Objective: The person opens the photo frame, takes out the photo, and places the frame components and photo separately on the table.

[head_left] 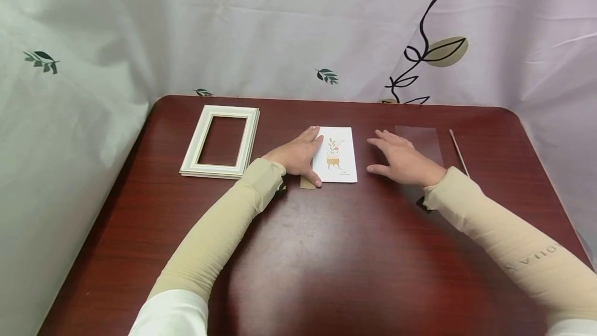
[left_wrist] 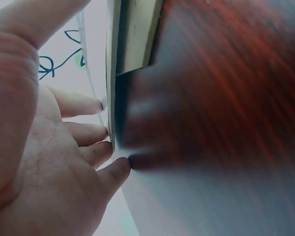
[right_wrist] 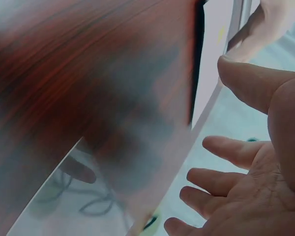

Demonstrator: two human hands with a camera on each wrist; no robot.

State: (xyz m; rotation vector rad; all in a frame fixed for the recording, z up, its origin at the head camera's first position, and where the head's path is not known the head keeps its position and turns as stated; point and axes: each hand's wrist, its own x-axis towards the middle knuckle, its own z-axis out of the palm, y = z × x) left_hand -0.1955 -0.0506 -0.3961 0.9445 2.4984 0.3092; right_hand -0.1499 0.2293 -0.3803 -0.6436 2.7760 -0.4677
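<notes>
A white picture card (head_left: 342, 170) printed with a potted plant lies at mid-table, with a thin tan board (head_left: 307, 183) showing below its lower left corner. My left hand (head_left: 298, 155) spans the card's left side, thumb at the near edge and fingers at the far edge. From the left wrist, the fingers touch the edge of a thin board (left_wrist: 112, 83), and a beige strip (left_wrist: 140, 37) shows beneath it. My right hand (head_left: 403, 159) is held with fingers spread between the card and a clear sheet (head_left: 426, 141), touching neither visibly. The sheet is partly hidden behind that hand.
A cream picture frame (head_left: 191, 157) with an open middle lies on the left of the dark red wooden table (head_left: 326, 258). A thin stick (head_left: 459, 150) lies at the right, partly hidden by the right forearm. A patterned white curtain (head_left: 280, 30) hangs behind.
</notes>
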